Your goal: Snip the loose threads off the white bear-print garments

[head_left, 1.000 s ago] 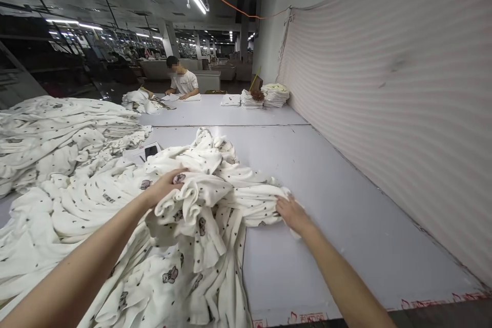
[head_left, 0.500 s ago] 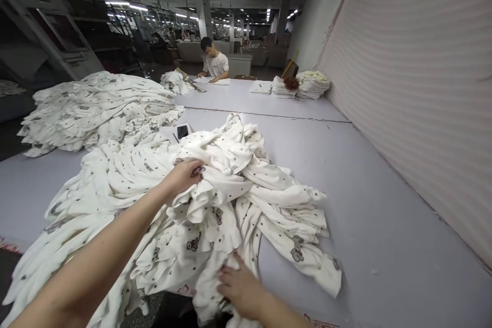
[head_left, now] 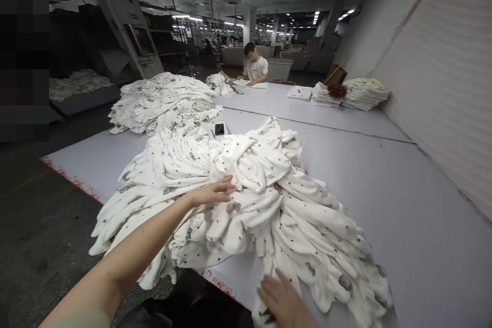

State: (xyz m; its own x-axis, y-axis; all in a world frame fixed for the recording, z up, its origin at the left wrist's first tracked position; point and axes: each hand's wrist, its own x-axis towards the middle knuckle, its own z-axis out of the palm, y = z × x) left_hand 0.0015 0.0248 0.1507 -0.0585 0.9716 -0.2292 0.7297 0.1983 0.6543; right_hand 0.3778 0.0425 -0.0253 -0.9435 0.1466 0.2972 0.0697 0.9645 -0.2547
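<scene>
A heap of white printed fabric pieces [head_left: 246, 164], dotted with small dark marks and grey bear figures, sprawls over the table in front of me. My left hand [head_left: 213, 192] rests against the middle of the heap with its fingers stretched out and a little apart. At the table's near edge, my right hand [head_left: 284, 300] lies flat over a hanging strip of the same cloth, slightly blurred, fingers extended. Neither hand shows a grip on the cloth. Long folds of fabric fan out to the right of my right hand.
A second white fabric pile [head_left: 165, 102] lies at the back left, near a phone [head_left: 219, 129]. Folded stacks [head_left: 365, 93] stand at the far right. Across the pale table [head_left: 384, 174], a person [head_left: 255, 69] handles cloth. A striped sheet [head_left: 442, 87] hangs at right.
My view has swung left. My left hand has loosened from its curled hold on the cloth and now lies stretched out. The fabric at the right is spread wider toward the near edge.
</scene>
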